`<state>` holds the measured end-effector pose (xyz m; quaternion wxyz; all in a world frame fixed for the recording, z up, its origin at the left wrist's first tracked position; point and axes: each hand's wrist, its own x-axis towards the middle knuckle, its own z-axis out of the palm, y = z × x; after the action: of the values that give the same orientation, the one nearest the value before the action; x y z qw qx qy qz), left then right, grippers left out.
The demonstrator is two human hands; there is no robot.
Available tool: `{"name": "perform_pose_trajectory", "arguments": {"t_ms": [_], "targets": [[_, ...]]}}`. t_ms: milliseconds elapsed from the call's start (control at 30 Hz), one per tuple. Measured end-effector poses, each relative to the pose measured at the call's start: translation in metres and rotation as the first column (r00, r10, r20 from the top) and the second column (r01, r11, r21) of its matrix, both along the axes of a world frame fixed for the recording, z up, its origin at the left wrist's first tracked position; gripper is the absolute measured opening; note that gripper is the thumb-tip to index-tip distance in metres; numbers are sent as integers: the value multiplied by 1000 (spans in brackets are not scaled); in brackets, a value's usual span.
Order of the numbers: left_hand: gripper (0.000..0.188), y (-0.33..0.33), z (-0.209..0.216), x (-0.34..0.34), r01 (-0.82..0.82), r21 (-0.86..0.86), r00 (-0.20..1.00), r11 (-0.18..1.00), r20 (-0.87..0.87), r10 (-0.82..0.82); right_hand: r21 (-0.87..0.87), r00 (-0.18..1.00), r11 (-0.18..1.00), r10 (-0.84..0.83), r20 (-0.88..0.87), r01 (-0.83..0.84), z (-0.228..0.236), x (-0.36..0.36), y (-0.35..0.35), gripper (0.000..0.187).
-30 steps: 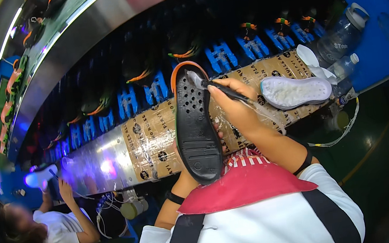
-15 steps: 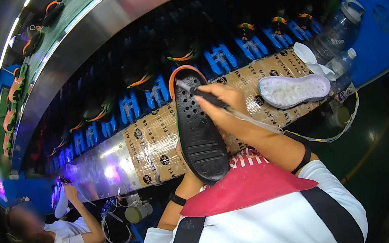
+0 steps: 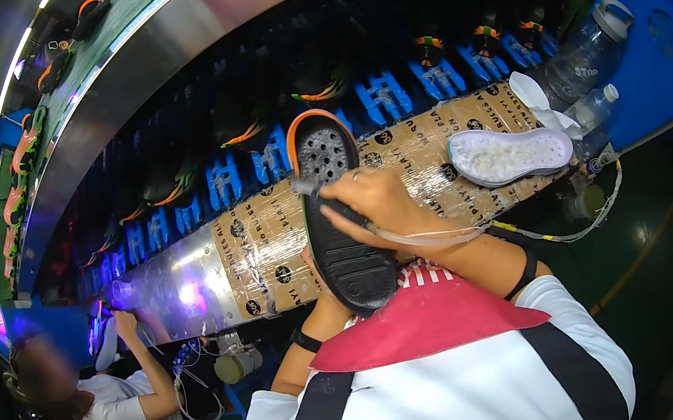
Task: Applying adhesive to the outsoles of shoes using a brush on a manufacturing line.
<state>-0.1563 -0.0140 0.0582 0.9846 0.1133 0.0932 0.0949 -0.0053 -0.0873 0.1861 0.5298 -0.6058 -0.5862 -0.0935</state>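
Black shoe sole (image 3: pixel 339 218) with an orange rim at its toe end stands nearly upright in front of the person's chest, tread side toward the camera, its toe up over the workbench and its heel down near the red collar; the right hand (image 3: pixel 380 204) lies across the middle of the sole, fingers curled tight around a thin dark tool (image 3: pixel 319 193) whose tip rests on the tread just left of the knuckles; a pale tube (image 3: pixel 442 236) runs from that hand back along the wrist toward the right; the left hand is hidden behind the sole, so only its wrist and a dark wristband (image 3: pixel 306 340) show beneath the heel, and whether it clasps the sole cannot be told, though the sole seems propped from that side; behind the sole runs a long bench covered in brown printed cardboard (image 3: pixel 273 244), turning to bare shiny metal (image 3: pixel 177 290) further left; a white sole (image 3: pixel 510 156) lies flat on the cardboard well to the right, apart from the hands; clear plastic bottles (image 3: pixel 588 58) stand by the blue end wall beyond it; a row of blue brackets (image 3: pixel 381 98) carrying dark shoes with orange trim lines the conveyor behind the bench; at lower left a co-worker in a white shirt (image 3: pixel 117 413) reaches up to the metal bench.
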Motion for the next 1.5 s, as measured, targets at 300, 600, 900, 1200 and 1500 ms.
{"name": "perform_pose_trajectory", "arguments": {"t_ms": [300, 600, 900, 1200, 1500], "targets": [[98, 11, -5, 2, -89, 11, 996, 996, 10, 89, 74, 971, 995, -54, -232, 73, -1, -7, -3, 22], [98, 22, -11, 5, -163, 16, 986, 986, 28, 163, 45, 917, 998, 60, -393, -46, 7, -11, -11, 20], [98, 21, 40, 35, -236, 186, 963, 954, 173, 205, -24, 901, 934, 337, -275, -356, -9, -22, -9, 20], [102, 29, 42, 35, -237, 146, 913, 961, 371, 169, 14, 932, 967, 249, -263, -255, -12, -31, -14, 17], [99, 45, 59, 37, -198, 100, 882, 975, 453, 133, -96, 853, 949, 222, -472, -300, -5, -33, -24, 23]]}}
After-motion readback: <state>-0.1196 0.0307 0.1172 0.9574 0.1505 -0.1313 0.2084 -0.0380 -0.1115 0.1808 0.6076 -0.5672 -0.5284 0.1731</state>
